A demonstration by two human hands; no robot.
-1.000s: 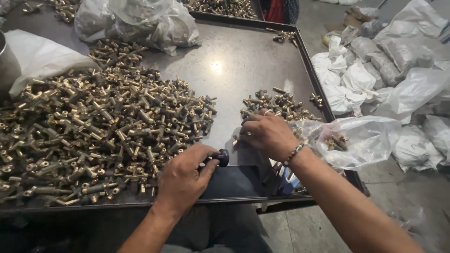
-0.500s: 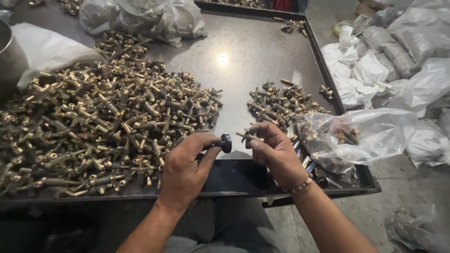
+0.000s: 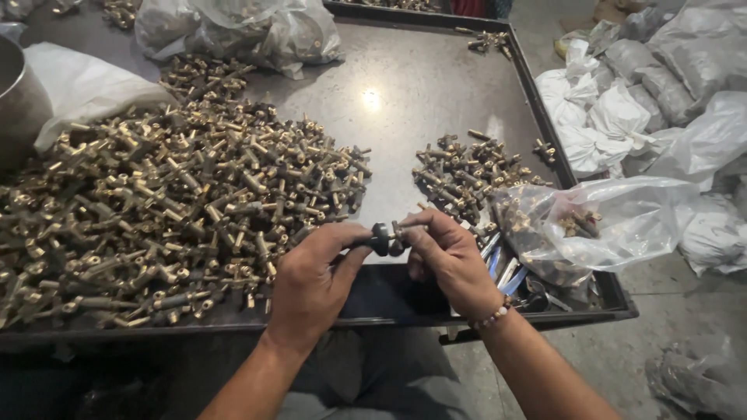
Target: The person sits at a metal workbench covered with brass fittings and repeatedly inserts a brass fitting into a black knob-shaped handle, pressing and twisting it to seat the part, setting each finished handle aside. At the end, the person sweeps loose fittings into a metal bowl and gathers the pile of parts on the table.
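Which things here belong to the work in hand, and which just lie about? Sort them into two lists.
In hand:
left hand
right hand
small dark part pinched between both
big pile of brass fittings
smaller pile
metal tray

Lying about:
clear bag
white sacks
metal bowl

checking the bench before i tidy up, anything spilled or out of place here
Mostly orderly: brass fittings sit in a big pile and a smaller one. One small cluster lies stray at the tray's far edge, and the clear plastic bag slumps over the right rim.
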